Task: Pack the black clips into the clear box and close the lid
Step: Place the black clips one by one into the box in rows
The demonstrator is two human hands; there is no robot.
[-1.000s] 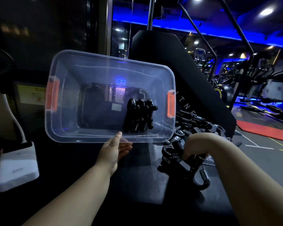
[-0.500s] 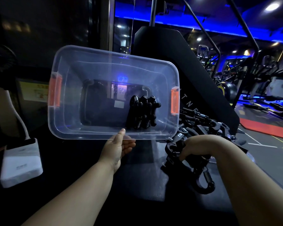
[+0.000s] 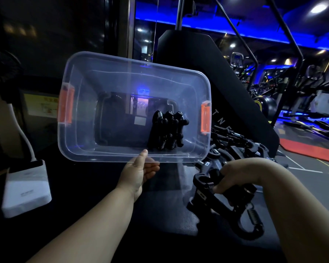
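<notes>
- Your left hand [image 3: 139, 173] pinches the near rim of the clear box [image 3: 95, 78], thumb on the edge. It holds the box lifted and tipped so that the open mouth faces you.
- A small cluster of packed clips [image 3: 166, 130], three or so, lies against the box's floor toward its right end. As far as I can judge, that is all the packing done so far.
- Your right hand [image 3: 234, 175] is curled round a bunch of black clips [image 3: 222, 202] low over the dark surface, below and to the right of the box. They are not yet inside.
- Behind that hand a loose pile of clips [image 3: 235, 145] lies on the surface, so most of the work looks to be ahead.
- The orange latches [image 3: 66, 106] sit at both ends of the box. No lid is in view, and closing is not yet begun.
</notes>
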